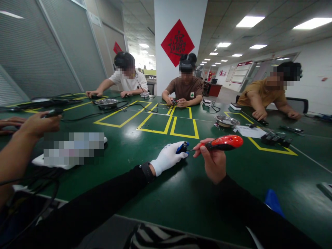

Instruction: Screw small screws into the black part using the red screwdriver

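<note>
My left hand (168, 156), in a white glove with blue on the fingers, is closed around a small black part (185, 146) with a round metallic top. Most of that part is hidden by the glove. In my bare right hand (214, 162) is a screwdriver (225, 142) with a red and black handle, gripped between thumb and fingers. Its thin shaft points left and reaches the black part; whether the tip touches it I cannot tell. Both hands are above the green table (155, 204), near its front edge.
Several black parts (276, 139) and a white paper (250, 131) lie at right, beside a metal bowl (227, 121). A blue item (273, 204) is by my right forearm. At left are a white box (72, 152), cables and a co-worker's hand (36, 124). Three people sit opposite.
</note>
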The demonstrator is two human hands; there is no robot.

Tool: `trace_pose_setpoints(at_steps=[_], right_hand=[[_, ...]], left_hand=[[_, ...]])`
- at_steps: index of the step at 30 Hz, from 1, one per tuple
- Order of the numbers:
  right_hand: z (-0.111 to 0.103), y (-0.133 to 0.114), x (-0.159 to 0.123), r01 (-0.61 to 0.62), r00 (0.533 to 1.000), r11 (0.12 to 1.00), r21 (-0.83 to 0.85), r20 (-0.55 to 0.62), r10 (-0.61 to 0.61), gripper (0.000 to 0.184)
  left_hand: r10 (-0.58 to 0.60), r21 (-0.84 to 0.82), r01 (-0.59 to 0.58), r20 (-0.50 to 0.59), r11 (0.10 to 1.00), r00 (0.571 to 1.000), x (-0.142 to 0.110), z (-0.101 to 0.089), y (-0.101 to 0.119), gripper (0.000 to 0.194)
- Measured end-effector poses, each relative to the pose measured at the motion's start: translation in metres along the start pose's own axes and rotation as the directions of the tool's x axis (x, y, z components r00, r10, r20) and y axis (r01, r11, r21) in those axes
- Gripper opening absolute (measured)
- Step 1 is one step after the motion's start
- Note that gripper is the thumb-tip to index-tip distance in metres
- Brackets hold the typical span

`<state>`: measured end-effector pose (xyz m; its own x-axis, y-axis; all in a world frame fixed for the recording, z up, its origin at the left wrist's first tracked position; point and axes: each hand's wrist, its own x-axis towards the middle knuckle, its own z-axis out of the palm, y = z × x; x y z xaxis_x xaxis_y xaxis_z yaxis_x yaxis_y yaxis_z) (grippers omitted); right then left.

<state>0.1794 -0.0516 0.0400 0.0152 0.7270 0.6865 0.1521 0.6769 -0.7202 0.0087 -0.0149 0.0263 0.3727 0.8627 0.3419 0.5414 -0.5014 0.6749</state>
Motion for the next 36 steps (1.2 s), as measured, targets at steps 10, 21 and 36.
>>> trace_pose_setpoints(at_steps=[10,21,36], right_hand=[[-0.002,-0.002,0.016,-0.106,0.958,0.972,0.208,-0.239,0.155,0.016],[0.001,-0.001,0.003,-0.03,0.998,1.0,0.004,-0.055,0.031,0.012],[-0.002,0.002,0.002,-0.006,1.0,0.998,-0.066,-0.003,0.006,0.011]], left_hand=[[-0.07,-0.081,0.071,0.012,0.994,0.997,0.004,0.003,-0.002,0.036],[-0.018,0.002,0.018,-0.015,1.0,1.0,0.004,0.003,-0.004,0.039],[0.004,0.013,-0.003,-0.037,1.0,0.999,0.004,0.01,-0.014,0.051]])
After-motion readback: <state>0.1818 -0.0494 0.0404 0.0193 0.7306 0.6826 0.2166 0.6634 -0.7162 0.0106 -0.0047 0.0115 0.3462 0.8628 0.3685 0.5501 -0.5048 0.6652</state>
